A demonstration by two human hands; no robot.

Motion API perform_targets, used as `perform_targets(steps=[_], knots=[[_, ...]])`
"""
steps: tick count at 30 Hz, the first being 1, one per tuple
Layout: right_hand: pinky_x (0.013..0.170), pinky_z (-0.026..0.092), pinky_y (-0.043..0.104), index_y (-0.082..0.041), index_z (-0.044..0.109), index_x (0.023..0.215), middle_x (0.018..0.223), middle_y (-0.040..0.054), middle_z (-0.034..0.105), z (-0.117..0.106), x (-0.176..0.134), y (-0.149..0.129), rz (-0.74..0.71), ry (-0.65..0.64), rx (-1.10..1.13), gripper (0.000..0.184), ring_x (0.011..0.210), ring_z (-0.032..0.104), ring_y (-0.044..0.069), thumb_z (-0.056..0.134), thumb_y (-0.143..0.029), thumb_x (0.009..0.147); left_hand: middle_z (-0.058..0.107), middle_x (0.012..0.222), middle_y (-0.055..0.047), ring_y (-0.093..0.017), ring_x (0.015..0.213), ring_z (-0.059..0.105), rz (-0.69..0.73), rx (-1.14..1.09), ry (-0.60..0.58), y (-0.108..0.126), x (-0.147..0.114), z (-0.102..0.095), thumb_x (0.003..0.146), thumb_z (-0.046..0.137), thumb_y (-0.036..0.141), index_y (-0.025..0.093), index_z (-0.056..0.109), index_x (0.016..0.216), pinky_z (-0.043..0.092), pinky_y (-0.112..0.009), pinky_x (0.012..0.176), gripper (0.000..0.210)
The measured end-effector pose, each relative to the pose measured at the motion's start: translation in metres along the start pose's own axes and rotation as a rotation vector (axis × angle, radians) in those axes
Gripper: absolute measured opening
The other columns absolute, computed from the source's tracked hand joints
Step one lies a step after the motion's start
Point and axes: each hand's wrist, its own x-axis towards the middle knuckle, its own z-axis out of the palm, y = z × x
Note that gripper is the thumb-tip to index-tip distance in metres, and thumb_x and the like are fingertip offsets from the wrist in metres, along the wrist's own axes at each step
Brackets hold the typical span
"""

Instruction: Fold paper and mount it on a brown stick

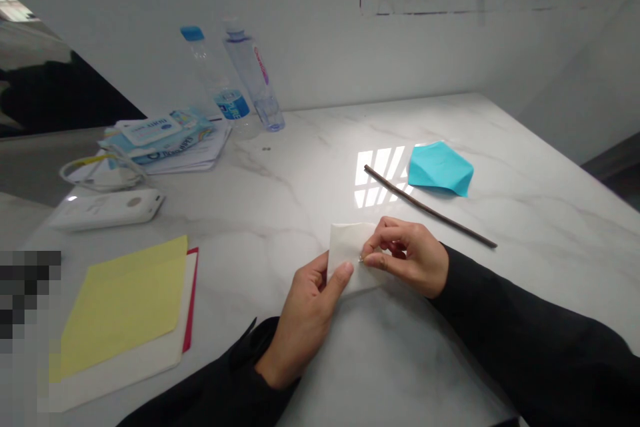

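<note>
My left hand (311, 307) grips the left edge of a white piece of paper (345, 240), thumb on top and fingers behind it. The paper looks folded and is held just above or against the table. Over its right part, my right hand (407, 253) is closed in a pinch, thumb against forefinger. Between those fingertips is a tiny shiny piece (361, 259), too small to name, close to the paper's surface. Beyond my right hand lies a thin dark brown stick (430, 207), slanting across the table. A creased turquoise piece of paper (440, 170) rests behind the stick.
Yellow, white and red sheets (130, 300) lie stacked at the left. Behind them are a white power strip-like device (113, 209), a cable, and a blue wipes pack (160, 137) on papers. Two clear plastic bottles (255, 80) stand near the wall on the marble-patterned table (240, 213).
</note>
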Motion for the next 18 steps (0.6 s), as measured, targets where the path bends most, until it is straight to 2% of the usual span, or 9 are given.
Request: perform_targets(steps=[8,12,18], knots=[[0.054,0.039,0.025,-0.019,0.076,0.081,0.078,0.0026,0.060,0.0015,-0.0022,-0.0045,0.065,0.025,0.008,0.009,0.067,0.052,0.014,0.073,-0.027,0.085,0.078,0.108,-0.010,-0.025,0.085,0.072,0.030,0.017,0.004,0.0024,-0.0024,0.0005,0.094,0.064,0.048,0.015,0.072,0.124,0.055,-0.031,0.075,0.045],[0.053,0.038,0.024,-0.019,0.075,0.081,0.078,0.0025,0.061,0.0021,-0.0015,-0.0046,0.096,0.012,0.044,0.009,0.066,0.051,0.013,0.072,-0.026,0.085,0.078,0.109,-0.010,-0.025,0.088,0.072,0.034,0.027,0.022,0.0035,-0.0023,0.0011,0.094,0.064,0.048,0.015,0.073,0.123,0.055,-0.031,0.078,0.045],[0.052,0.037,0.024,-0.018,0.074,0.081,0.077,0.0022,0.062,0.0028,-0.0013,-0.0031,0.110,0.012,0.080,0.009,0.065,0.049,0.013,0.072,-0.027,0.084,0.079,0.106,-0.010,-0.028,0.089,0.072,0.012,0.039,0.029,0.0017,-0.0017,-0.0004,0.091,0.065,0.051,0.015,0.074,0.122,0.055,-0.031,0.072,0.048]])
